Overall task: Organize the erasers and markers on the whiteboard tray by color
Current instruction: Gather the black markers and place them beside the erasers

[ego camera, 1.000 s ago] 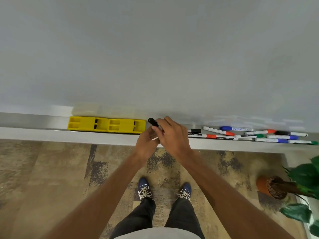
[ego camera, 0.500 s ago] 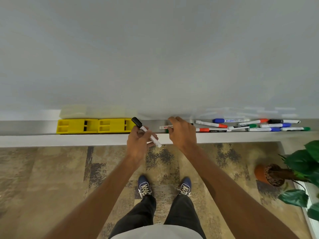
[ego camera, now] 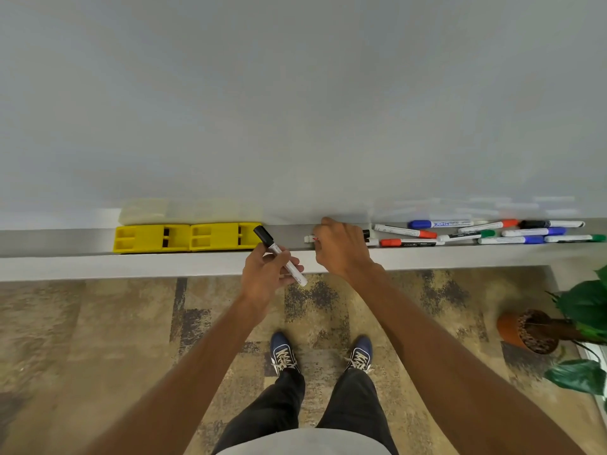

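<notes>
Two yellow erasers [ego camera: 187, 237] lie side by side at the left of the grey whiteboard tray [ego camera: 65, 243]. My left hand [ego camera: 267, 274] holds a black-capped marker [ego camera: 279, 254] in front of the tray, cap pointing up-left near the erasers. My right hand [ego camera: 341, 247] rests on the tray over another black-capped marker [ego camera: 309, 238], fingers curled on it; its white end sticks out to the left. Further right lies a loose pile of markers [ego camera: 486, 233] with red, blue, green and black caps.
The whiteboard [ego camera: 295, 110] fills the upper view. A potted plant [ego camera: 538, 330] stands on the patterned carpet at the right. My shoes [ego camera: 284, 353] are below the tray.
My hands have separated. The left hand took the black-capped marker down and left, and the right hand reached to the tray onto a second marker. The view shifted slightly.
</notes>
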